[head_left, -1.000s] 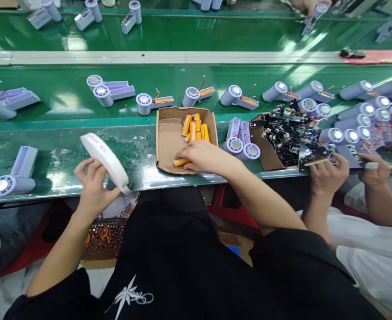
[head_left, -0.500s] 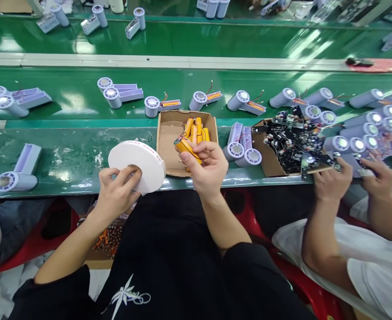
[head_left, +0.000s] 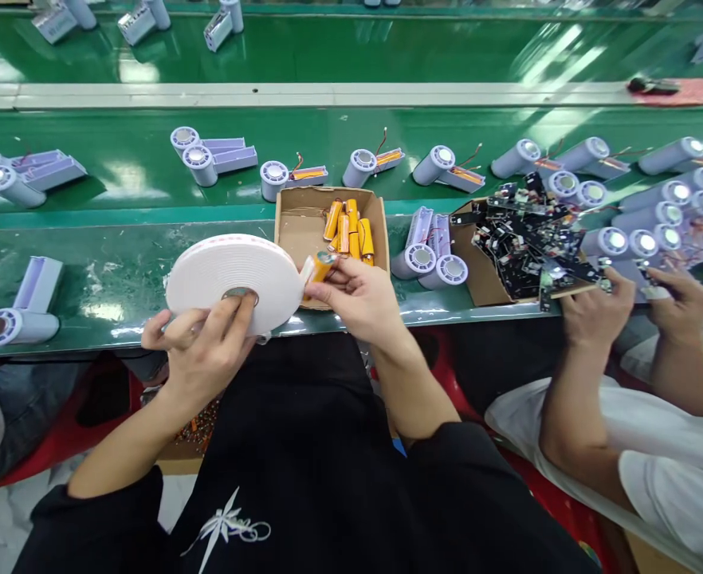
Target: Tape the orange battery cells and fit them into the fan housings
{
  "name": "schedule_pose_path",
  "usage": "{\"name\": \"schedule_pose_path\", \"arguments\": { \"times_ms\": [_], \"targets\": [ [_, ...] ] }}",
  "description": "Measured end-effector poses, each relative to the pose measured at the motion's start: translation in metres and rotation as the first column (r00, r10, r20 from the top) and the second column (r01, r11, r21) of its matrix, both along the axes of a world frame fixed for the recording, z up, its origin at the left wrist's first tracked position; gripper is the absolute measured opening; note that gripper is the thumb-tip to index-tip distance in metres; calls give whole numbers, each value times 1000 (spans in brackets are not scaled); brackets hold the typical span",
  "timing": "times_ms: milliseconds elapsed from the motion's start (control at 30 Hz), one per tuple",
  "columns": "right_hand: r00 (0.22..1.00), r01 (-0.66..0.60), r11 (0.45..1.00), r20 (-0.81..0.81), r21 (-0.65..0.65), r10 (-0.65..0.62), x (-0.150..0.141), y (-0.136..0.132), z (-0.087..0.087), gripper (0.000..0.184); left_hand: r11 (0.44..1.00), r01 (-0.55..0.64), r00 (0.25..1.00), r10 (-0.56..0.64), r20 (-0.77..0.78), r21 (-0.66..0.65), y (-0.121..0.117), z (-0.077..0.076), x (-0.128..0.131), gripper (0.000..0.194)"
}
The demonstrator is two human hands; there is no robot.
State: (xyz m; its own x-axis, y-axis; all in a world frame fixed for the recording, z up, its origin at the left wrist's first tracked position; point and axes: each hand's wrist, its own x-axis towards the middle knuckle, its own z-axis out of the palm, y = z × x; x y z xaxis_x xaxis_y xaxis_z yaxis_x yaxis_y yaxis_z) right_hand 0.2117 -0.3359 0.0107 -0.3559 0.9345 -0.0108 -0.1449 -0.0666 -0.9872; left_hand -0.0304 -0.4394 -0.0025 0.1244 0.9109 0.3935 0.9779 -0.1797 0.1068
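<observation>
My left hand grips a wide white roll of tape, with fingertips in its centre hole. The roll is tilted, its flat side towards me. In my right hand is an orange battery, pinched between thumb and fingers at the roll's right edge. A small white strip shows beside the battery; whether it is still joined to the roll I cannot tell. Behind my right hand sits a shallow cardboard box with several orange batteries in it, some with thin wires.
Lilac fan housings stand right of the box, another housing at far left. More line the green conveyor. A carton heaped with black circuit boards is further right, near a co-worker's hands.
My right hand has taken a battery out of the box and brought it left to the roll. My left hand has turned the roll from edge-on to flat side towards me.
</observation>
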Motion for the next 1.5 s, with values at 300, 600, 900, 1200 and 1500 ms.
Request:
{"name": "schedule_pose_path", "arguments": {
  "times_ms": [300, 600, 900, 1200, 1500],
  "targets": [
    [794, 607, 776, -137, 170, -592, 33, 43, -22, 50, 991, 28, 999, -24, 36, -129, -27, -22, -13, 65],
    [838, 523, 817, -319, 243, -442, 47, 30, -30, 45, 693, -699, 715, 682, -153, -176, 0, 11, -201, 62],
    [937, 350, 817, -183, 458, -299, 37, 61, 8, 50, 861, -364, 921, 276, -275, -354, 119, 11, -242, 43],
    [998, -64, 807, 48, 587, 44, -59, 169, 30, 45, 890, 120, 992, -91, 87, -441, 322, -26, -258, 28],
    [699, -605, 649, 698, 461, 155, -231, 272, -5, 43, 939, -42, 934, 158, 321, -341, 313, -42, -234, 34]
  ]
}}
